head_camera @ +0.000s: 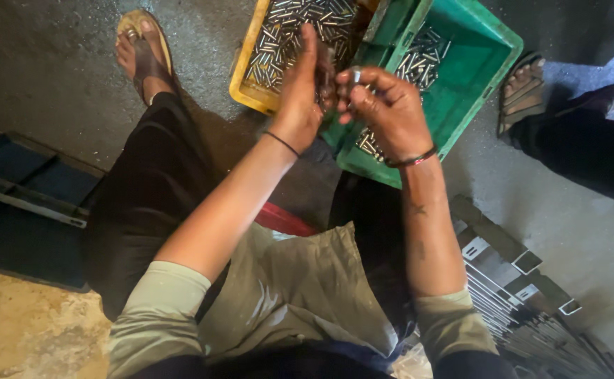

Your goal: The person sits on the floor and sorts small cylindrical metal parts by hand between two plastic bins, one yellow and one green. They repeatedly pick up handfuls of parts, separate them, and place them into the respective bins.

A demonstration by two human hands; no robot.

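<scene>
While pinched upright in right hand [384, 112]: small metal pin [355, 74] (left hand [303, 84] grip unclear).

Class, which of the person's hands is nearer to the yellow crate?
Left. The left hand overlaps the yellow crate; the right hand is over the green crate.

Illumination is dim and uneven. The brightest zone is the grey concrete floor [588, 231] at right, apparently lit from that side. Deep shadow covers the lower left. The small shiny metal pins [300, 28] show faint glare. The hands are slightly soft, and straight edges bow near the frame borders.
</scene>
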